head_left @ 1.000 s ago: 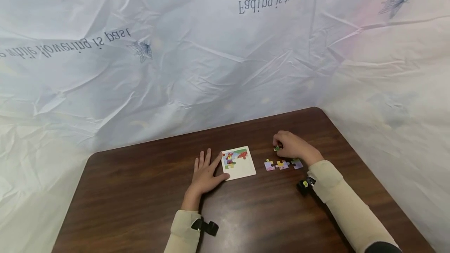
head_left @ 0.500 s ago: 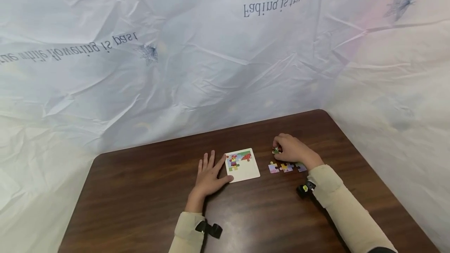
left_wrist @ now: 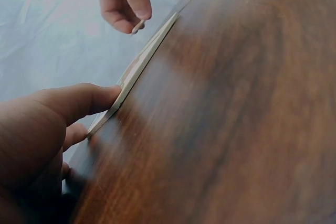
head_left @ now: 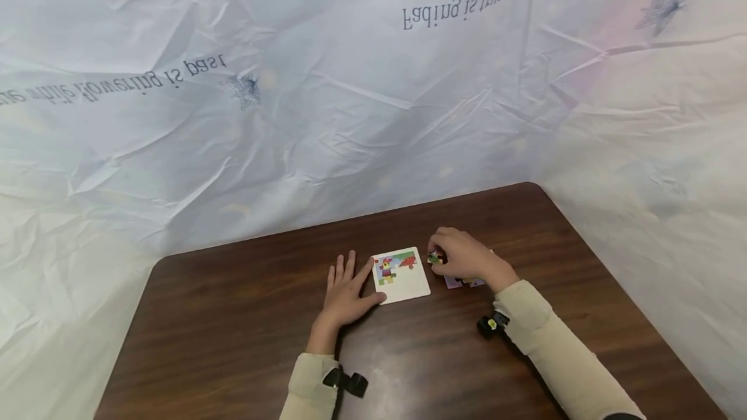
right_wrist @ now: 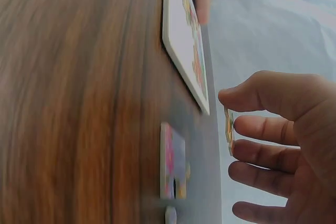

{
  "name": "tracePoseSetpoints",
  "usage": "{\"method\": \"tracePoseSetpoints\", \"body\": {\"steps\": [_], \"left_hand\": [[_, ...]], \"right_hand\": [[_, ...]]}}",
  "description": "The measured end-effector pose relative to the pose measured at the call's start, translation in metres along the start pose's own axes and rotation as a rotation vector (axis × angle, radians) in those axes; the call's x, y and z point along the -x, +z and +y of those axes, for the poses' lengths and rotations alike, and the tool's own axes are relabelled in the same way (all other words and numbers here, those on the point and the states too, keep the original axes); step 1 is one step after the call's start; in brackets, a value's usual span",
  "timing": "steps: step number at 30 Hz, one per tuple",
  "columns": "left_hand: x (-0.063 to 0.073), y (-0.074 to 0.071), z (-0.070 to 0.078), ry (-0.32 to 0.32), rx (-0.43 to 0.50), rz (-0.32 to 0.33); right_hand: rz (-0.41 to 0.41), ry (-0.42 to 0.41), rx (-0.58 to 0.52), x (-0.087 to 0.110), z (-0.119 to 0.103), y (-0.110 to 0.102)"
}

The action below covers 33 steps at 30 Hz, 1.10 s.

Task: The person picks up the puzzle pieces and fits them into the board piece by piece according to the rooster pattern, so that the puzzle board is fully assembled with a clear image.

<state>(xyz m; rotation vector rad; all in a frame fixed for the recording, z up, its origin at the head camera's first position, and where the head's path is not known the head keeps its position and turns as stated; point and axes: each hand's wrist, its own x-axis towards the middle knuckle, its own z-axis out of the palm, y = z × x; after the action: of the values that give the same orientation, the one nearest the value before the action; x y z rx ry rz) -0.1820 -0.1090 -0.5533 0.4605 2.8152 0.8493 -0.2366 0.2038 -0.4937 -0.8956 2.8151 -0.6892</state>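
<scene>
Pinching 1 puzzle piece (head_left: 434, 258), right hand (head_left: 465, 257) hovers; spread left hand (head_left: 345, 297) touches board (head_left: 410, 284)

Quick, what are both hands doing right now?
Left hand: open, thumb touching the white puzzle board.
Right hand: holding a puzzle piece, pinched.
</scene>
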Motion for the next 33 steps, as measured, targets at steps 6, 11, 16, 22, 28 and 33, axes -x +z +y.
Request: {"method": "tracePoseSetpoints", "body": {"steps": [6, 11, 16, 22, 28, 33], "left_hand": [[0.001, 0.001, 0.000, -0.003, -0.001, -0.008], [0.001, 0.002, 0.000, -0.006, 0.002, -0.012], [0.001, 0.001, 0.000, -0.018, 0.000, -0.012], [0.000, -0.001, 0.002, -0.010, 0.005, -0.017], [0.000, 0.000, 0.001, -0.018, 0.000, -0.018], [0.000, -0.001, 0.000, -0.015, 0.001, -0.015]], "right_hand": [[-0.024, -0.024, 0.001, -0.005, -0.017, 0.007], [-0.051, -0.054, 0.017, -0.011, -0.027, 0.018], [-0.070, -0.099, 0.019, -0.021, -0.039, 0.026], [-0.071, -0.152, 0.047, -0.028, -0.049, 0.033], [-0.082, -0.156, 0.088, -0.032, -0.054, 0.038], [-0.091, -0.153, 0.072, -0.031, -0.054, 0.039]]}}
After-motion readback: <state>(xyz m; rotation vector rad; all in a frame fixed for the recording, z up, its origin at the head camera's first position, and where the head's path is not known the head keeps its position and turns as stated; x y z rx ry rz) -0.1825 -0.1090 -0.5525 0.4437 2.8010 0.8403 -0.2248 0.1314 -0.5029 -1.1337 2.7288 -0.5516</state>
